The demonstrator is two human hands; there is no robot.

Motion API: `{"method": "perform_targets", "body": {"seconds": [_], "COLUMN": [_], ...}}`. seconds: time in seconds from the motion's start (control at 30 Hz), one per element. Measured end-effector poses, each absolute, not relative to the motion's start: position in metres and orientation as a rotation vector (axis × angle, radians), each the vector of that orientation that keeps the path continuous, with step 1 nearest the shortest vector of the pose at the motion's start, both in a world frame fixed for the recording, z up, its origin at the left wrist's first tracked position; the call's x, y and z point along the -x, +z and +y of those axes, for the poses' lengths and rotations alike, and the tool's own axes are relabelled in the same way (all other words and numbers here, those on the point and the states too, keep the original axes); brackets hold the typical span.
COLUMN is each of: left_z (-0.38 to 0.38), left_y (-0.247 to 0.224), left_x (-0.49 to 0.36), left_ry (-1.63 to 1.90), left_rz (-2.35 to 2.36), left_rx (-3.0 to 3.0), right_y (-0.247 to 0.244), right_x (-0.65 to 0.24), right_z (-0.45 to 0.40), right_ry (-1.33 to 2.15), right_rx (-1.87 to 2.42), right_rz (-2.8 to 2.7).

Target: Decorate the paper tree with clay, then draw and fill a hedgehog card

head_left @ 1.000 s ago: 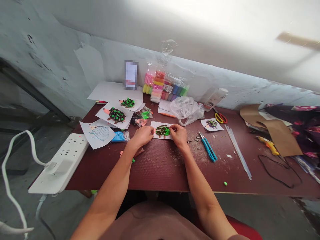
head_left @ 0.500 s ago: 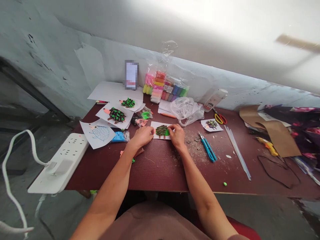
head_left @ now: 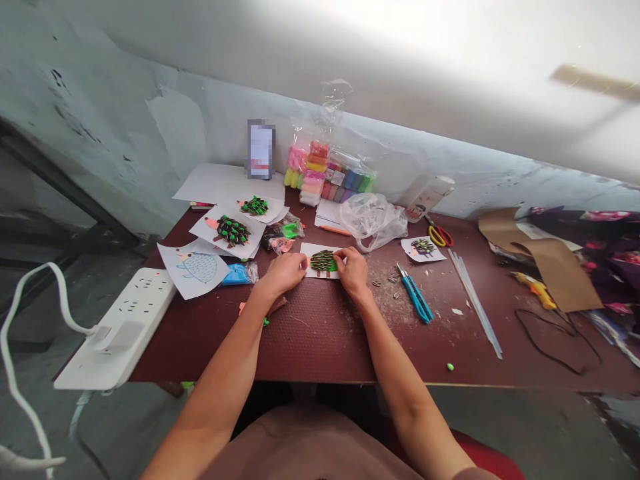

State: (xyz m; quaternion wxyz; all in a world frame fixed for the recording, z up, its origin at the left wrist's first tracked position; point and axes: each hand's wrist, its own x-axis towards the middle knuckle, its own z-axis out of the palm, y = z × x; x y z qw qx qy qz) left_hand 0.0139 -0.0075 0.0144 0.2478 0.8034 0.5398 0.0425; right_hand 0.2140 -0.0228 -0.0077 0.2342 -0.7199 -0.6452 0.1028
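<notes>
Lying on white card (head_left: pixel 311 247) on worktop (head_left: pixel 310 333): green hedgehog figure (head_left: pixel 323 261), long axis left to right, between left hand (head_left: pixel 287 271) and right hand (head_left: pixel 354 270). Right nearer, fingertips at bare green end; whether clamped on anything, cannot tell. Left fingers bunched at card's left edge; firm grip or light touch, cannot tell.
</notes>
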Motion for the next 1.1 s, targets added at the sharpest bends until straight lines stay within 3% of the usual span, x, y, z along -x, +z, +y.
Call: {"method": "perform_targets", "body": {"seconds": [0.23, 0.63, 0.83, 1.1], "left_z": [-0.007, -0.008, -0.007, -0.007], "left_y": [0.015, 0.013, 0.011, 0.011], "left_x": [-0.014, -0.013, -0.013, -0.013], "left_ry": [0.100, 0.128, 0.139, 0.147], "left_rz": [1.475, 1.487, 1.477, 1.474], "left_rx": [-2.179, -2.188, -2.192, -2.199], "right_y": [-0.004, 0.016, 0.018, 0.014], "right_x": [-0.238, -0.295, -0.293, -0.293], "right_z": [-0.032, -0.077, -0.084, -0.084], "right_ry": [0.216, 0.228, 0.346, 0.200], "right_rx": [1.904, 2.454, 2.471, 2.402], "right_rz": [-1.617, -1.499, -1.572, -1.564]}}
